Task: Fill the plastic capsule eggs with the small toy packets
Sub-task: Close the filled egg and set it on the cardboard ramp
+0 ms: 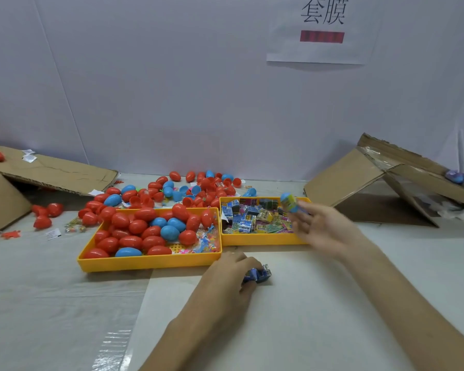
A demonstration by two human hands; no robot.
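Note:
My left hand [233, 274] rests on the table in front of the trays, its fingers curled round a small blue toy packet [261, 275]. My right hand [324, 228] is blurred by motion over the right yellow tray [260, 240], fingers stretched out. A blue egg with a printed wrap [289, 202] sits right at its fingertips; whether the fingers hold it is unclear. That tray holds several printed toy packets [249, 219]. The left yellow tray [145, 262] is filled with red and blue capsule eggs [142, 231].
More red and blue eggs [188, 191] lie loose behind the trays. A flattened cardboard box [51, 172] lies at the left. A tipped cardboard box [381, 183] at the right holds wrapped eggs. A white wall with a paper sign [322, 28] stands behind.

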